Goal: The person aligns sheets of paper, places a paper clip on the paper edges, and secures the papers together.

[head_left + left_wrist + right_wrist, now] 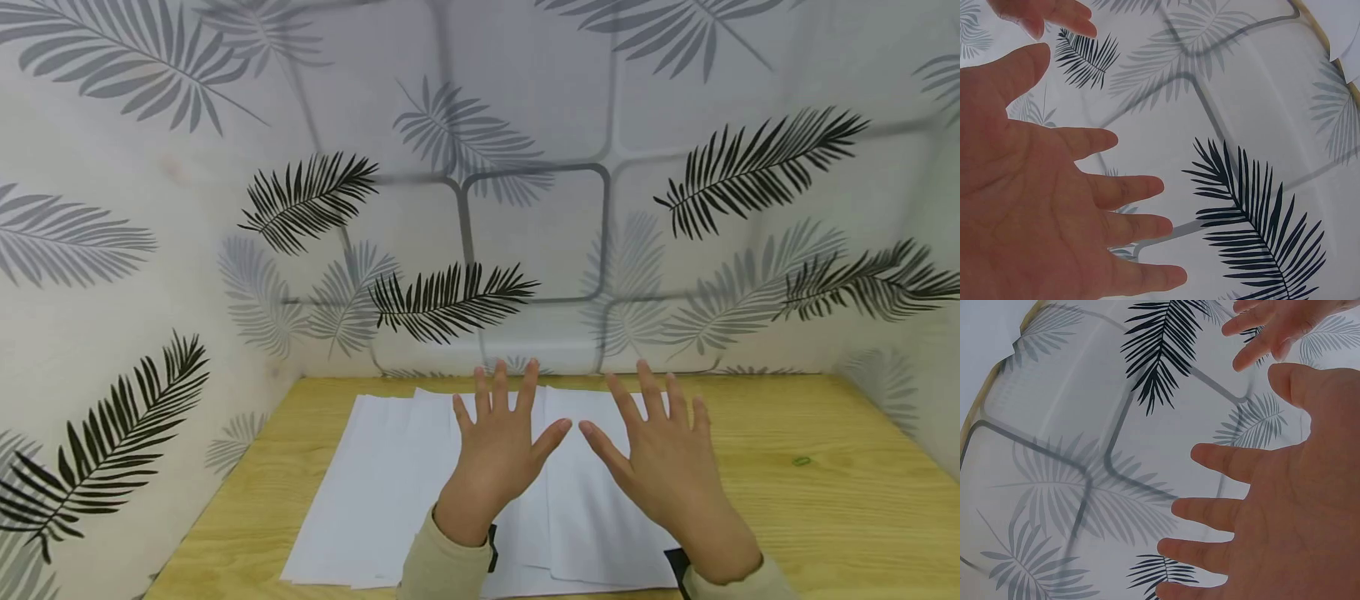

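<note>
Both hands are held up over white paper sheets [375,492], fingers spread, with nothing in them. In the head view the left hand [495,450] shows its back, thumb pointing toward the right hand [667,467]. The two thumb tips are close together but apart. The left wrist view shows the left palm [1029,200] bare, fingers straight. In the right wrist view the right palm [1297,506] is likewise bare. The sheets lie overlapping on a wooden table, partly hidden behind the hands and sleeves.
The light wood-grain table [840,517] reaches back to a wall covering [540,233] printed with leaves and grey lines. A small green ring-like mark or object [802,461] is on the table at the right. Similar leaf-printed covering rises along the left side.
</note>
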The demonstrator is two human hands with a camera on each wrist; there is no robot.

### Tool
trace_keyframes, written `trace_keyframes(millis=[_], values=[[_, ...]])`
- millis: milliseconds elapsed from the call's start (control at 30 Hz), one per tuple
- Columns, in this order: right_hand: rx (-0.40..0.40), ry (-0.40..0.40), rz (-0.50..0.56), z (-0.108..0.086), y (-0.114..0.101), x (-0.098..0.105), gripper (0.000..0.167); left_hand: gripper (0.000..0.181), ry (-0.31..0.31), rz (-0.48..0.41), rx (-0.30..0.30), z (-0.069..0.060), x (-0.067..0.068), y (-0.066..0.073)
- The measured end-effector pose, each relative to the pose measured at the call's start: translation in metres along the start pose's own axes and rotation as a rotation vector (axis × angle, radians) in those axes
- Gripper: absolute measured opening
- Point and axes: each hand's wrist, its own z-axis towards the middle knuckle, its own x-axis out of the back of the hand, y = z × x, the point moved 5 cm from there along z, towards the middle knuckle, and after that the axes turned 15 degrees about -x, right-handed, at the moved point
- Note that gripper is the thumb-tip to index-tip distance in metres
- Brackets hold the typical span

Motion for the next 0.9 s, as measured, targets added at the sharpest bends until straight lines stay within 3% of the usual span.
trace_keyframes(millis=[733,900], values=[[0.015,0.020,0.004,-0.0010,0.0018,0.0000,0.072,0.072,0.008,-0.008,-0.012,-0.0019,0.0017,0.0002],[0.034,0.063,0.012,-0.0009,-0.0008,0.0024,0.070,0.071,0.039,-0.002,-0.013,-0.0021,0.0053,-0.0020]])
